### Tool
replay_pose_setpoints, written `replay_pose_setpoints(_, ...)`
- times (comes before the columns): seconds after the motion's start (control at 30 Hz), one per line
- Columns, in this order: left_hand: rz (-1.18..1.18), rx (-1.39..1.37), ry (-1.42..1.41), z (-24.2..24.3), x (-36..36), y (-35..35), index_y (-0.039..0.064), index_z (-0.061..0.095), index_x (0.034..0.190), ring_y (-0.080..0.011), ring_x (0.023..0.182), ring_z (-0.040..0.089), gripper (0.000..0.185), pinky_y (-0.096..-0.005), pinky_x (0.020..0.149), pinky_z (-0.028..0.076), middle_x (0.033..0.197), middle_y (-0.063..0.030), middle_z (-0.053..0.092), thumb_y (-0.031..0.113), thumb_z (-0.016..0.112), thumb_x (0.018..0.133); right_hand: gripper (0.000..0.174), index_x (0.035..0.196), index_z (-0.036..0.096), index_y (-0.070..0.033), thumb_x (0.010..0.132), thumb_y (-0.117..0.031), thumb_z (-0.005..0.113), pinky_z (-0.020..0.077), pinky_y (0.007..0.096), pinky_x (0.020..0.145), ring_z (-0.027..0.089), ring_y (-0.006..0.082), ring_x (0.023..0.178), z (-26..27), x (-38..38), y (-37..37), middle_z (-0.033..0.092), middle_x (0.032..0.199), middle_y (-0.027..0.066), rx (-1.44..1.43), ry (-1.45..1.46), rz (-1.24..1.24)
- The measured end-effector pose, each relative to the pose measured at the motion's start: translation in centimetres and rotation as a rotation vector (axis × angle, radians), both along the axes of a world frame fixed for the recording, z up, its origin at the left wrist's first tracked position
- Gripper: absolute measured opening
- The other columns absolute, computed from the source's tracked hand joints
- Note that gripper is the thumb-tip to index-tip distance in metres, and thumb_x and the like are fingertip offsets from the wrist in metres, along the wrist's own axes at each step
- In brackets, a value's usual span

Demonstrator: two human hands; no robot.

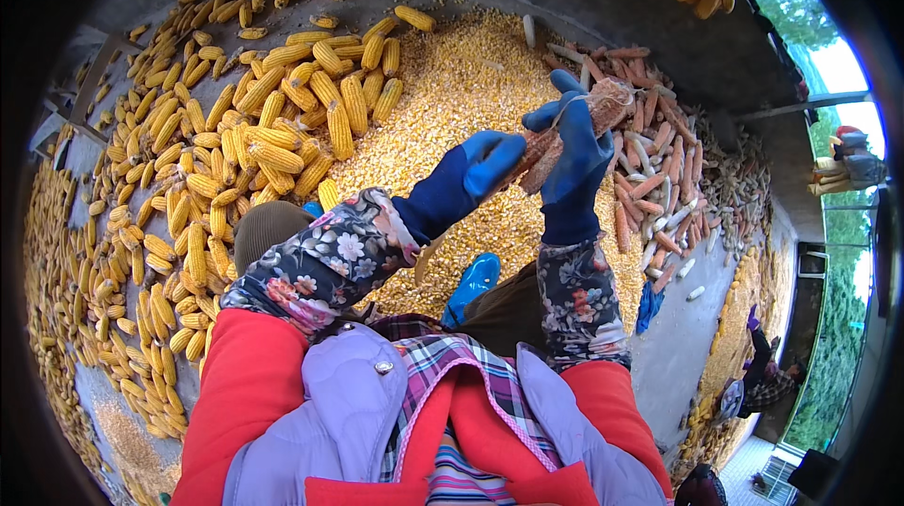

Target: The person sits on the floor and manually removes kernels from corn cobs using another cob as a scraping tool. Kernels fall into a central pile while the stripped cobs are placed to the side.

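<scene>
Both my hands wear blue coated work gloves. My right hand (575, 132) grips a bundle of stripped reddish corn cobs (611, 100), with a thin strand across it and some fingers raised. My left hand (494, 161) is closed around the lower end of the same cobs. Below the hands lies a broad heap of loose yellow corn kernels (452, 96). Ears of yellow corn (275, 156) are piled to the left of the kernels. Bare cobs (650, 188), reddish and whitish, form a pile just right of my right hand.
A blue shoe (474, 283) rests among the kernels. A blue cloth or glove (648, 307) lies on the concrete floor (674, 336). Another person (766, 382) is far right, near more corn. A wall (657, 26) runs behind the heap. A wooden frame (92, 86) stands far left.
</scene>
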State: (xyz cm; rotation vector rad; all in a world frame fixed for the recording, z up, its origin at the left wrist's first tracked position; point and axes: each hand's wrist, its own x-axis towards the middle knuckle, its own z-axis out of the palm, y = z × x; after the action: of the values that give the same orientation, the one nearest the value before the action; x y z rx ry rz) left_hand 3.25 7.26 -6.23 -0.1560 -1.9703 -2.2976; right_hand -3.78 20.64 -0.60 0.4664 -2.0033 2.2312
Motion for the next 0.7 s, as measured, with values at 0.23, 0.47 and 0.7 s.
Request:
replay_pose_setpoints(0.23, -0.120, -0.044, -0.040, -0.7, -0.3, -0.5, 0.005, 0.064, 0.106, -0.0137, 0.087, 0.065, 0.030, -0.0301, 0.076, 0.051, 0.092, -0.0051, 0.069, 0.033, 0.053, 0.107, 0.039, 0.101, 0.067, 0.004, 0.103, -0.033, 0.056, 0.0536, 0.0385, 0.086, 0.068, 0.0213, 0.098, 1.1, 1.4, -0.5, 0.071, 0.093, 0.0177, -0.028, 0.031, 0.043)
replay_pose_setpoints(0.47, -0.292, 0.217, -0.343, 0.3, -1.0, -1.7, 0.005, 0.061, 0.129, -0.0151, 0.094, 0.066, 0.050, -0.0309, 0.087, 0.052, 0.100, -0.0066, 0.070, 0.045, 0.038, 0.111, 0.043, 0.092, 0.067, 0.003, 0.104, -0.036, 0.055, 0.0524, 0.0414, 0.090, 0.067, 0.0249, 0.102, 1.5, 1.5, -0.3, 0.071, 0.093, 0.0174, 0.032, -0.013, 0.094)
replay_pose_setpoints(0.7, -0.086, -0.164, -0.016, 0.1, -0.5, 0.3, 0.000, 0.052, 0.142, -0.0246, 0.107, 0.069, 0.064, -0.0376, 0.094, 0.053, 0.117, -0.0177, 0.071, 0.043, 0.068, 0.097, 0.061, 0.130, 0.056, 0.013, 0.105, -0.043, 0.051, 0.0539, 0.0349, 0.085, 0.066, 0.0198, 0.090, -0.1, -0.5, 1.1, 0.068, 0.097, 0.0133, -0.104, -0.242, 0.065)
